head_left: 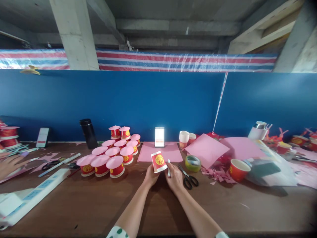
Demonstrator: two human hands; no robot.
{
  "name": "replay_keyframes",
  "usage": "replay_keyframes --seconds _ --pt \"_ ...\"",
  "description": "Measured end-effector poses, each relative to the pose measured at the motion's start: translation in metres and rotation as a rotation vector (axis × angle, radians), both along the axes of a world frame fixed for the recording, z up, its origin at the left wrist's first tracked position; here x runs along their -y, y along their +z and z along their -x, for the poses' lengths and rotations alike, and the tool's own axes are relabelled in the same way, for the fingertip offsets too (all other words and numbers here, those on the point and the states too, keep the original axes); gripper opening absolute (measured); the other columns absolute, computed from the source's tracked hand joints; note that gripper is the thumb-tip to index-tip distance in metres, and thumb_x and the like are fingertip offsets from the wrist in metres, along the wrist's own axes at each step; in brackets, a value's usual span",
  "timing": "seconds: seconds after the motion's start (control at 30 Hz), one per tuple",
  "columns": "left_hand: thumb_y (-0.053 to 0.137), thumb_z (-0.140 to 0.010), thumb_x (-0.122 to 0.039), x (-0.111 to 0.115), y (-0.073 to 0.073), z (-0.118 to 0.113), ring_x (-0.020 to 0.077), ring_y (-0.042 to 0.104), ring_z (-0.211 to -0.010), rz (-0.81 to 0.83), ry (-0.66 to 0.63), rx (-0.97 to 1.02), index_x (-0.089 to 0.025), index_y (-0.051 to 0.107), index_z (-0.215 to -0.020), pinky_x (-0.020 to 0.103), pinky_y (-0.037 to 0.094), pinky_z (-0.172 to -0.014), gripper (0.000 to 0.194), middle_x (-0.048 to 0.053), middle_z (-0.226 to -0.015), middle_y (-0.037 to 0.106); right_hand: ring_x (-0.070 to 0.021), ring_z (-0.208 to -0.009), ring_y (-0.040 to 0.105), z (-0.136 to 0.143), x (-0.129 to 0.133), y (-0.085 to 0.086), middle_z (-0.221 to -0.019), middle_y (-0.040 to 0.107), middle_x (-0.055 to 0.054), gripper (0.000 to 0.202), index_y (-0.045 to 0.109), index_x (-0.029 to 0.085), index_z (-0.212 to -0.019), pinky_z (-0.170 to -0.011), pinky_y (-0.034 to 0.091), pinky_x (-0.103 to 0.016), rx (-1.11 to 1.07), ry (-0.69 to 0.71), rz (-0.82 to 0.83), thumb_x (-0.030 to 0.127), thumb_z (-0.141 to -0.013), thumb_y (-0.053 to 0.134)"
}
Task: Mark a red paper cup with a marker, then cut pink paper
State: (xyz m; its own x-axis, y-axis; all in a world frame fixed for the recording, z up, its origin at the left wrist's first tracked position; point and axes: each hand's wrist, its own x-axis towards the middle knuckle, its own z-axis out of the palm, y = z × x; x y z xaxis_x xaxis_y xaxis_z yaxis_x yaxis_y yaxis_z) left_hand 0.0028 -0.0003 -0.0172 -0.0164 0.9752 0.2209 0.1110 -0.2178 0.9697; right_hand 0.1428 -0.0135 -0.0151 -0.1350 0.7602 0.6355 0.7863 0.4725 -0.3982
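A red paper cup (159, 162) with a yellow emblem is gripped in my left hand (150, 177), tilted over the table in front of me. Between the fingers of my right hand (174, 177) is a white marker pen (168, 168), held upright close beside the cup. Just beyond both hands lies a pink paper sheet (145, 153), with a lit phone (159, 138) standing at its far edge. Black-handled scissors (189, 180) rest to the right of my right hand, near a roll of tape (193, 164).
Several red cups with pink paper tops (115, 162) stand left, near a black bottle (88, 134) and a power strip (37, 195). Right are stacked cups (183, 137), pink sheets (207, 150), paper scraps (220, 175) and another cup (239, 169). Another person's hand (10, 167) is far left.
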Motion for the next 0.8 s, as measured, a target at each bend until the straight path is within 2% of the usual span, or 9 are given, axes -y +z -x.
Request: replay_keyframes --seconds 0.13,0.33,0.6,0.8 --pt "0.068 -0.062 -0.032 -0.0014 -0.0031 0.0009 0.0244 0.061 -0.078 -0.082 0.0 -0.046 -0.012 0.061 -0.078 0.03 0.046 -0.066 0.027 0.008 -0.083 0.068 -0.0173 -0.082 0.059 -0.0001 -0.0013 -0.0019 -0.085 0.066 -0.006 0.023 0.059 0.018 -0.1 -0.072 0.042 -0.023 0.004 -0.01 -0.014 0.016 -0.082 0.044" --pt "0.069 -0.061 -0.033 -0.0006 -0.0026 0.0002 0.0242 0.062 -0.079 -0.055 0.0 -0.021 -0.013 0.061 -0.077 0.029 0.046 -0.066 0.027 0.008 -0.082 0.069 -0.0163 -0.082 0.059 -0.0005 -0.0015 -0.0029 -0.085 0.066 -0.004 0.023 0.059 0.02 -0.099 -0.071 0.041 -0.022 0.006 -0.006 -0.035 0.016 -0.081 0.046" --pt "0.067 -0.063 -0.034 0.002 0.002 0.0004 0.024 0.062 -0.079 -0.096 -0.024 -0.03 -0.012 0.062 -0.082 0.029 0.046 -0.067 0.03 0.009 -0.085 0.068 -0.0179 -0.084 0.059 0.0 -0.0004 -0.0008 -0.088 0.066 -0.005 0.025 0.058 0.02 -0.102 -0.072 0.041 -0.023 0.022 -0.001 -0.003 0.016 -0.082 0.044" --pt "0.066 -0.065 -0.034 -0.0005 -0.0018 0.0001 0.0242 0.062 -0.079 -0.109 -0.027 -0.024 -0.011 0.062 -0.083 0.029 0.046 -0.067 0.03 0.01 -0.086 0.068 -0.0182 -0.085 0.059 -0.0005 -0.0012 -0.0025 -0.089 0.066 -0.005 0.025 0.058 0.019 -0.103 -0.073 0.041 -0.024 0.017 0.006 0.01 0.017 -0.083 0.043"
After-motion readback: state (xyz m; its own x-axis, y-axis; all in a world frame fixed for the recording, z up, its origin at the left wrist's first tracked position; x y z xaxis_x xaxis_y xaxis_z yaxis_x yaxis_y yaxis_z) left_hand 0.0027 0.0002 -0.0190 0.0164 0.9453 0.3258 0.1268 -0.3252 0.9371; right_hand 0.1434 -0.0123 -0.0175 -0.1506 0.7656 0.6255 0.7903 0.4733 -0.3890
